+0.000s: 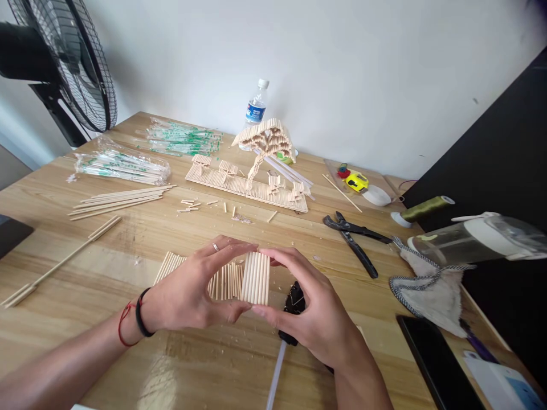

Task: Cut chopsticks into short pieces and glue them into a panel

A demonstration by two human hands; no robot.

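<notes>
Between my two hands I hold up a small panel of short wooden sticks (256,278) lying side by side. The fingertips and thumb of my left hand (199,285) pinch its left top and bottom edges. My right hand (305,296) grips the same panel from the right. Behind my left hand, a larger row of sticks (226,281) lies on the table, partly covered by that hand. A black glue gun (294,307) with a clear glue stick (276,373) at its back end rests under my right hand, which hides part of it.
A wooden stick model (248,185) with a roofed post stands mid-table before a water bottle (256,105). Loose sticks (122,202) and wrapped bundles (123,165) lie left. Pliers (352,242), a cloth (431,279), a clear jug (453,242) and a phone (438,361) are right. A fan (70,62) stands at left.
</notes>
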